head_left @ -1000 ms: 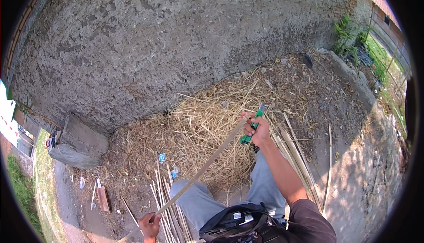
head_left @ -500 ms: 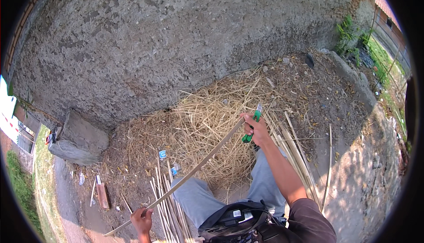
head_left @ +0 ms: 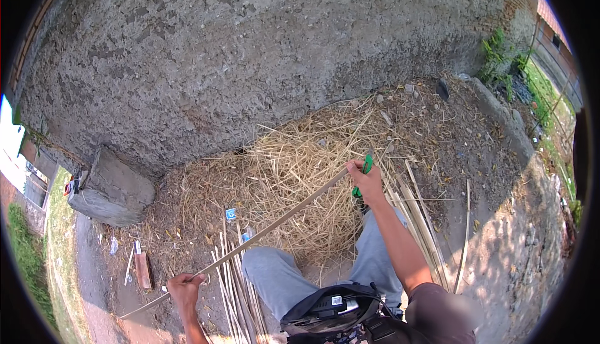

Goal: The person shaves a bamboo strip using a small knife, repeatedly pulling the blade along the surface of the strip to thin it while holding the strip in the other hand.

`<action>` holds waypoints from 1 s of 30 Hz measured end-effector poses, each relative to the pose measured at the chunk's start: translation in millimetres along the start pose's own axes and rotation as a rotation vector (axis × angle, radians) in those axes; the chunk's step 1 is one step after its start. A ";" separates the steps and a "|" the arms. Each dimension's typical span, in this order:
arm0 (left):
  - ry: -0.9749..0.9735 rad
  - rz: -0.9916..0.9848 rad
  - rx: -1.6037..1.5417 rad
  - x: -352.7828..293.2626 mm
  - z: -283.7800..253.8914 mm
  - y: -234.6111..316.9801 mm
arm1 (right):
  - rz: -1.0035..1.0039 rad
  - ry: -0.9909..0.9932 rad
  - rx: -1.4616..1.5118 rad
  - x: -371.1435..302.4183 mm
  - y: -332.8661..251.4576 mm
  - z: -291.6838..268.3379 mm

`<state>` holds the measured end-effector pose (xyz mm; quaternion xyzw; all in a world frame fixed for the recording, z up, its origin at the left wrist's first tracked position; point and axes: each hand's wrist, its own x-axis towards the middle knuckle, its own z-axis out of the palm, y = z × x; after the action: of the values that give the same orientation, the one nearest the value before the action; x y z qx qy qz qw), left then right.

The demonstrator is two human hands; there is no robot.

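A long, thin bamboo strip [head_left: 278, 222] runs slantwise between my two hands, its far end higher at the right. My left hand [head_left: 185, 288] is closed around the strip near its lower end, which sticks out to the left beyond the fingers. Over the shavings, my right hand [head_left: 369, 185] pinches the strip's upper end. The same hand grips a green utility knife [head_left: 367, 164], which points upward; its blade is hard to make out. Beneath the strip lies a heap of pale bamboo shavings [head_left: 306, 187], between and beyond my knees.
Several bamboo strips [head_left: 234, 288] lie left of my legs, and more split pieces [head_left: 415, 219] at the right. A rough wall [head_left: 250, 50] closes off the far side. A concrete block [head_left: 119, 187] stands at left, near a reddish-brown piece [head_left: 143, 270]. A blue-and-white packet [head_left: 230, 214] lies by the shavings.
My left hand has moved up and to the left along with the strip's lower end. My right hand has shifted slightly lower and to the right, and the knife has turned in it.
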<state>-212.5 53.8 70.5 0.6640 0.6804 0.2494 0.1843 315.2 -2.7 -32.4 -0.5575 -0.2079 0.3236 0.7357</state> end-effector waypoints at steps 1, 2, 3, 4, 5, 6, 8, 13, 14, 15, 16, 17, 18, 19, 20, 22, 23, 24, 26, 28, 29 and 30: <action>0.002 -0.002 0.001 3.6 1.6 5.5 | -0.008 0.021 0.022 2.0 -1.7 -1.2; 0.020 0.016 0.006 8.3 3.3 12.4 | -0.016 0.043 0.043 4.1 -3.6 -2.5; 0.038 0.030 0.009 12.5 5.0 18.0 | -0.023 0.062 0.062 5.1 -5.0 -3.9; 0.041 0.024 0.009 17.7 6.5 23.9 | -0.021 0.056 0.061 5.6 -6.1 -4.9; 0.033 0.044 -0.016 23.4 8.5 28.9 | -0.015 0.086 0.059 6.0 -7.1 -5.4; 0.022 0.068 -0.044 28.2 13.5 29.4 | -0.012 0.119 0.056 6.5 -8.9 -8.1; 0.012 0.193 -0.064 43.6 21.1 6.8 | 0.046 0.121 0.126 9.4 -9.8 -14.5; 0.189 0.632 0.130 59.9 24.4 31.3 | 0.139 0.206 0.237 10.0 -9.4 -27.1; 0.195 0.627 0.130 62.2 25.5 32.7 | 0.138 0.198 0.236 10.3 -10.0 -29.1; 0.204 0.639 0.110 63.6 28.0 35.4 | 0.150 0.208 0.295 10.0 -11.6 -31.0; 0.213 0.650 0.090 64.4 29.6 38.5 | 0.164 0.216 0.353 10.4 -12.3 -31.2; 0.215 0.645 0.090 64.4 30.9 42.2 | 0.165 0.268 0.332 11.9 -13.3 -31.7; 0.166 0.599 0.106 63.1 32.5 48.1 | 0.167 0.265 0.328 12.6 -12.4 -34.1; 0.116 0.553 0.122 63.0 34.0 52.8 | 0.138 0.298 0.369 13.3 -11.9 -37.4; 0.115 0.548 0.121 65.9 37.1 56.0 | 0.109 0.332 0.409 14.0 -10.3 -39.6; -0.196 0.173 -0.157 71.9 43.6 54.5 | 0.095 0.345 0.368 11.2 -15.2 -32.7; -0.191 0.166 -0.155 74.0 49.9 48.1 | 0.082 0.385 0.341 11.8 -13.2 -32.6; -0.189 0.202 -0.199 79.2 61.7 43.3 | 0.062 0.433 0.312 12.7 -12.1 -36.8; -0.180 0.234 -0.240 83.1 72.4 39.2 | 0.037 0.442 0.298 15.6 -8.6 -42.4; -0.190 0.107 -0.220 83.9 77.9 45.8 | 0.016 0.448 0.287 14.6 -10.5 -37.5; -0.187 0.106 -0.219 83.1 82.1 50.2 | 0.018 0.499 0.252 13.3 -12.4 -36.9; -0.168 0.080 -0.135 82.2 88.7 59.3 | 0.016 0.555 0.216 13.2 -13.9 -37.3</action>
<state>-116.8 143.7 40.1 0.6953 0.6172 0.2453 0.2746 352.7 -21.2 -30.7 -0.5446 0.0411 0.1850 0.8170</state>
